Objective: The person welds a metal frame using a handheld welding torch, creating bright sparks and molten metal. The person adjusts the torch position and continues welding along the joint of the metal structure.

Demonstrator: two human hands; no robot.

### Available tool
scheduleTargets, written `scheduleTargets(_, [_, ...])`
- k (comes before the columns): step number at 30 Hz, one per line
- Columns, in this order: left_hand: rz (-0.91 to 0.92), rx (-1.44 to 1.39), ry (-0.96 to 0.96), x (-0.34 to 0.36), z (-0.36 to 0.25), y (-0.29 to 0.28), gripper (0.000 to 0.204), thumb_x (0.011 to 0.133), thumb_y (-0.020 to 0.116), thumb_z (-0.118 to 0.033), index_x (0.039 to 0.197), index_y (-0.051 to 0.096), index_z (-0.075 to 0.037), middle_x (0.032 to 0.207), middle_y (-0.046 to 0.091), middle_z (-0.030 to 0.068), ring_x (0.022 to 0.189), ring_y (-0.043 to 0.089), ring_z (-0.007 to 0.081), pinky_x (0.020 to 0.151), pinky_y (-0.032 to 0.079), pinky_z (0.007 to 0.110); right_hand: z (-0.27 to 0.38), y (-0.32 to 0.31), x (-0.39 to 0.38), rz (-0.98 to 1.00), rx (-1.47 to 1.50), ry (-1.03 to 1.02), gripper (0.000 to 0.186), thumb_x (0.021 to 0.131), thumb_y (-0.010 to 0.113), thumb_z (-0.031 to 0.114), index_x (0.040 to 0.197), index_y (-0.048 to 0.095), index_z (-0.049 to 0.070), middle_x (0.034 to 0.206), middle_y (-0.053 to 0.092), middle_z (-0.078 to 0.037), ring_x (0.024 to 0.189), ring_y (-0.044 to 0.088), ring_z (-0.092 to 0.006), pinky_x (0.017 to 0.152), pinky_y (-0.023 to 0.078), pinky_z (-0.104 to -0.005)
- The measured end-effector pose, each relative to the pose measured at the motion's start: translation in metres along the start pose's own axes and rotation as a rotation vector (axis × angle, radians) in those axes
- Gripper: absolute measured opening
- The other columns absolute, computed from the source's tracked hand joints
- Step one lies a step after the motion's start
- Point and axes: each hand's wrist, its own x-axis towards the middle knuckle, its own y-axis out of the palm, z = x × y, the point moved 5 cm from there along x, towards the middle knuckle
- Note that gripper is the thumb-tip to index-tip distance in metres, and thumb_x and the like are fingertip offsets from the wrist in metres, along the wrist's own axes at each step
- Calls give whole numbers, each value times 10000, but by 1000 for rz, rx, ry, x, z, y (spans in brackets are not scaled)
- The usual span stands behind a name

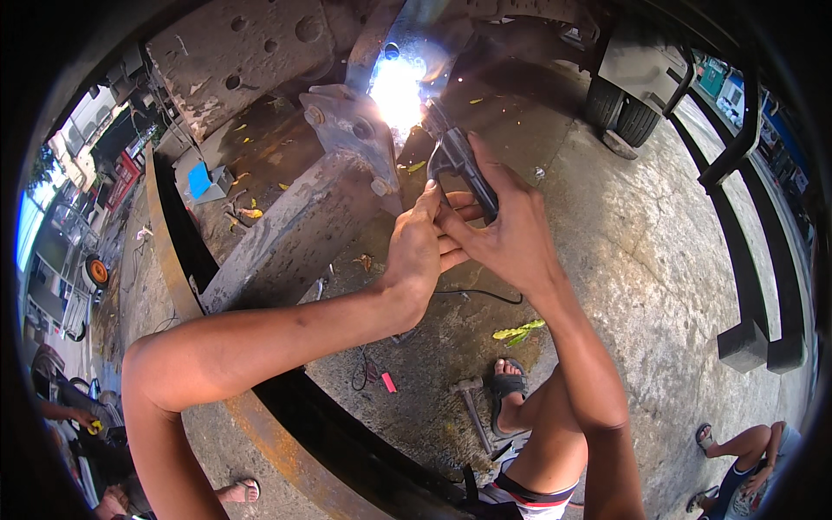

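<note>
Jutting up-left from the right grip (513, 227): a black welding holder (462, 166).

Can't read any text on my feed. No marking I can make out on the black electrode holder (467, 165), the steel beam (286, 227) or the blue piece (199, 179) at left. Tyre (638, 123) sidewall: too small for me. Blue-green structures (713, 78) at right rim: too small, warped.

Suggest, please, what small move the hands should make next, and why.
I'd probably steady the black tool a moment: the right hand grips it, the left hand is close beside it, and a bright arc glares near its front end.
</note>
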Motion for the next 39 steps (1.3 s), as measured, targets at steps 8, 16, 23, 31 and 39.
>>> scheduleTargets(8, [32,-43,6,-4,0,5,691,1181,271,-539,1450,540,38,1410,666,197,1312,680,278,1211,475,463,0,-6,-5,-88,-11,-24,926,794,903,172,1599,493,-34,1227,753,-224,1099,788,-299,911,630,-392])
scheduleTargets(16, [14,-18,-16,-3,2,2,707,1183,256,-550,1451,530,44,1367,679,179,1319,674,285,1224,461,465,-7,1,-5,-43,-26,14,921,796,888,177,1600,491,-35,1220,743,-226,1020,793,-300,876,632,-390])
scheduleTargets(23, [22,-13,-9,-3,2,3,708,1183,260,-544,1450,538,49,1323,700,170,1315,676,275,1217,465,459,-9,1,-5,-14,13,30,935,838,887,295,1607,471,-38,1220,723,-320,1078,775,-459,892,642,-478])
scheduleTargets(31, [14,-20,-5,-2,3,1,713,1184,257,-527,1457,540,67,1362,691,185,1301,680,278,1202,482,454,-1,2,-4,-2,25,25,910,821,886,176,1613,479,-10,1252,741,-231,1119,775,-352,924,622,-411])
scheduleTargets(39, [6,-44,5,-5,-1,3,695,1181,288,-539,1448,549,48,1384,685,178,1278,697,285,1189,494,453,-3,3,-4,-39,-61,-19,916,840,897,194,1626,468,-3,1237,747,-232,1093,782,-345,908,620,-431])
